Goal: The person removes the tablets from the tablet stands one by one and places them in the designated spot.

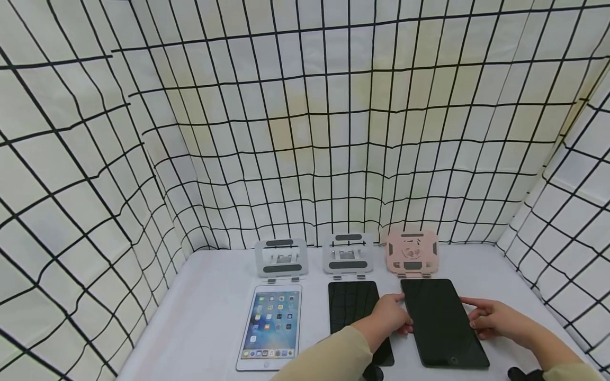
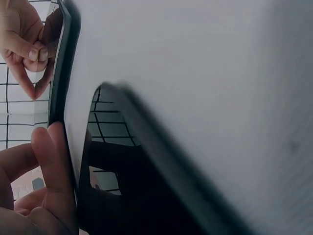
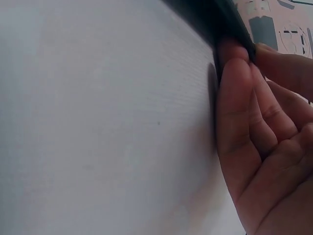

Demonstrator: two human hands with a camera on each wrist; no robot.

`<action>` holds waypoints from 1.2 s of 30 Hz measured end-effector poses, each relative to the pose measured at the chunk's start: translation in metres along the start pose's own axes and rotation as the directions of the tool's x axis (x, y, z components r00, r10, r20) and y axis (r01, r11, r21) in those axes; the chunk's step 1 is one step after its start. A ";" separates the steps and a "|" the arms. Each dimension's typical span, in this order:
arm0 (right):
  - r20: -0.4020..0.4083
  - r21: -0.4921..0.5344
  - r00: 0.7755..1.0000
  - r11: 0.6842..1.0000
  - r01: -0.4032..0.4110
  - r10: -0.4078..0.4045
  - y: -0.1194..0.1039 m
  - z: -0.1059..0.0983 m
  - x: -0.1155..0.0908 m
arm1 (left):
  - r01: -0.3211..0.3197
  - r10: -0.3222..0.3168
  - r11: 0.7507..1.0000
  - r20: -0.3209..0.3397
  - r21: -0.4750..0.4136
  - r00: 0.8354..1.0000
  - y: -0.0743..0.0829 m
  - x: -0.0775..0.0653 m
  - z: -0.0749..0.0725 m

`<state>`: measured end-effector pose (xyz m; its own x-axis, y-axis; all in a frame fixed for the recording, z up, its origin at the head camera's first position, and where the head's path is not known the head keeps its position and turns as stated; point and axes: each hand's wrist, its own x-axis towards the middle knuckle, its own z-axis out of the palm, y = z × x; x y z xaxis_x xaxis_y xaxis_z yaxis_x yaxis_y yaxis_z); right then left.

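Note:
A black-screened tablet lies on the right side of the white table, between both hands. My left hand grips its left long edge, reaching across the middle tablet's side. From the right, my right hand holds the opposite edge, index finger stretched along it and other fingers curled. In the right wrist view, the fingers meet the dark tablet edge, with a fingertip tucked against its underside. The left wrist view shows left fingertips at the tablet's edge; whether it is raised cannot be told.
Another dark tablet lies in the middle, partly under my left forearm. A white tablet with a lit home screen is at left. Behind them stand two grey stands and a pink stand. White cloth walls with black grid lines enclose the table.

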<state>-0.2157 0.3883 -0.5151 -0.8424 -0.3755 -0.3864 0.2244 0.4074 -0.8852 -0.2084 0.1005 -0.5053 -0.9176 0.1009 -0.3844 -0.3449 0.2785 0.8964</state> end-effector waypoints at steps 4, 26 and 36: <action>0.028 0.010 1.000 1.000 -0.009 0.008 -0.001 -0.002 0.000 | 0.053 -0.053 0.999 0.000 0.001 0.999 0.003 0.003 0.002; 0.046 -0.030 0.997 0.998 -0.058 0.059 0.000 -0.009 0.005 | 0.041 -0.042 0.985 -0.002 0.167 0.999 0.005 0.005 0.004; 0.044 -0.098 0.997 0.994 -0.052 0.056 -0.003 -0.011 0.009 | 0.016 -0.010 0.935 -0.021 0.355 1.000 0.008 0.005 0.004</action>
<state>-0.2291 0.3927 -0.5133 -0.8060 -0.3884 -0.4467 0.2185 0.5062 -0.8343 -0.2152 0.1076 -0.5008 -0.9183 0.0780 -0.3882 -0.2673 0.6011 0.7531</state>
